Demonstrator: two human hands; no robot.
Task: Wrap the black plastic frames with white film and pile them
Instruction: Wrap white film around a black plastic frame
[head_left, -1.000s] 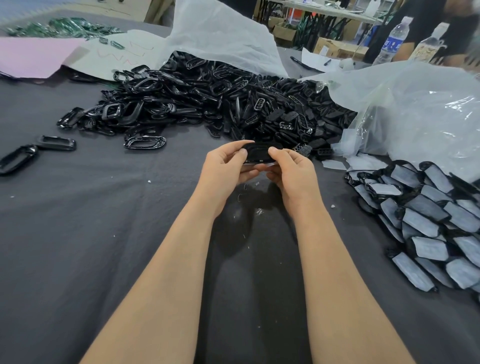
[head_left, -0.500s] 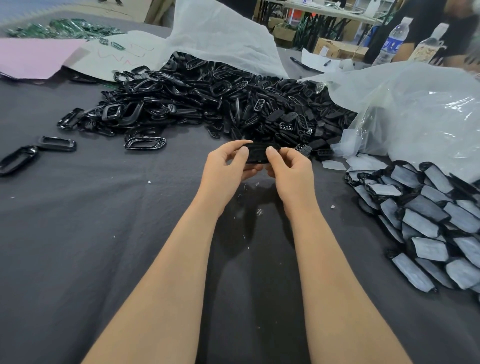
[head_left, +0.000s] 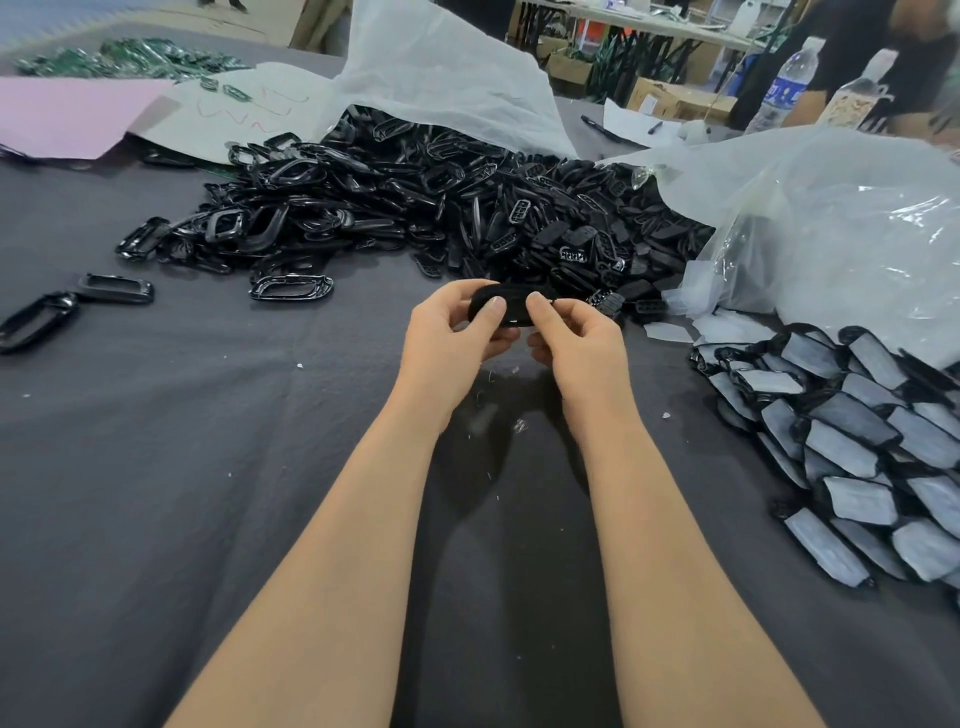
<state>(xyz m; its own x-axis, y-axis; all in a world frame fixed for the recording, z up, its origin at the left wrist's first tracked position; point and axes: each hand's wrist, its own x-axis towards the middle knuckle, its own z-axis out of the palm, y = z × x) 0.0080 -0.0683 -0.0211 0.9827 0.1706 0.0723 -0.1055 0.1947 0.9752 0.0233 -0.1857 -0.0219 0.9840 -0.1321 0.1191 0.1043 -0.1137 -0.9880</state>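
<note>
Left hand (head_left: 452, 332) and right hand (head_left: 576, 338) close together, each pinching one end of a black frame (head_left: 511, 306) above the tabletop (head_left: 208, 441), just before the loose heap (head_left: 441, 208). Fingertip hold only, so a slip could lose it among the unwrapped ones.

Centre: one black oval frame (head_left: 511, 306), glossy, long axis across the view, pinched in mid-air between the thumbs and fingers of left hand (head_left: 452, 338) and right hand (head_left: 576, 343). Behind it: large loose heap of unwrapped frames (head_left: 441, 208), with a few stray frames (head_left: 115, 287) lying flat at far left. Right: pile of wrapped frames (head_left: 852, 441), overlapping, white film faces up, with cut film pieces (head_left: 711, 327) just beyond its far edge.
</note>
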